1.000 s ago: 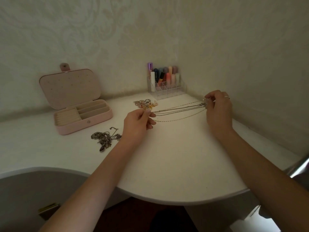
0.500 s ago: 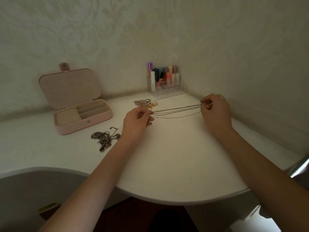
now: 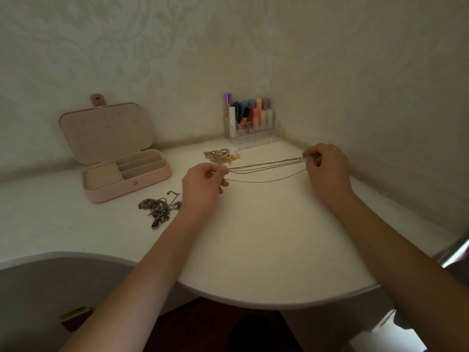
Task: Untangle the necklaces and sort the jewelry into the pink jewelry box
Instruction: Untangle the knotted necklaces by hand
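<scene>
Hands (image 3: 203, 185) on taut necklaces (image 3: 266, 167)

Near the middle of the frame, the left hand (image 3: 203, 188) and the right hand (image 3: 327, 168) pinch thin gold necklaces (image 3: 266, 168) pulled out between them over the white table (image 3: 266, 250). At left sits the open pink jewelry box (image 3: 127, 179), with a silver chain pile (image 3: 158, 207) below it.
</scene>
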### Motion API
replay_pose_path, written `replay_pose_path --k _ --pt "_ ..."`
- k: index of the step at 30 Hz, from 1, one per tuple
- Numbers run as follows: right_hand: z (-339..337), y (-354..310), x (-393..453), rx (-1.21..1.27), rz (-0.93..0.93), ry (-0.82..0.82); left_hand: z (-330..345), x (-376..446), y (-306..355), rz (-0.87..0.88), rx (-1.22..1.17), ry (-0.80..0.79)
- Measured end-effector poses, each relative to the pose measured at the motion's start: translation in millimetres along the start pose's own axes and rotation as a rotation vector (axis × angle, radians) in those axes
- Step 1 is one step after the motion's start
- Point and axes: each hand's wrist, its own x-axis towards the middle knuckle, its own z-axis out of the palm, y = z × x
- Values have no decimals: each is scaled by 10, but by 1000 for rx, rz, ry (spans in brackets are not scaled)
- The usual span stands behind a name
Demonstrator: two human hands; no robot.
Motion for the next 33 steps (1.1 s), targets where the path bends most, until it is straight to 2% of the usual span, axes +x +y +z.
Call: replay_pose_path --k 7,12,14,16,18,22,23,29,33 --pt "17 33 15 -30 2 -19 -2 6 13 -12 -34 46" --pt "35 62 -36 -69 40 -187 26 -2 33 -16 -96 -85" --pt "38 51 -48 -92 24 -195 28 -11 48 -16 -108 -119" --pt "23 -53 -76 -6 -41 -175 37 -25 68 -22 -133 -157" --pt "19 -269 -152 193 -103 -225 50 -35 82 -25 -148 -189" --pt "164 -633 -345 387 -161 -555 54 -44 96 1 -134 -211" --pt "200 -657 -364 421 -157 -594 52 -44 97 2 -135 -209" --pt "232 -654 -364 598 -22 -671 49 -39 103 12 -166 -233" --pt "214 -668 -357 585 -22 -594 54 -36 107 -15 -175 -207"
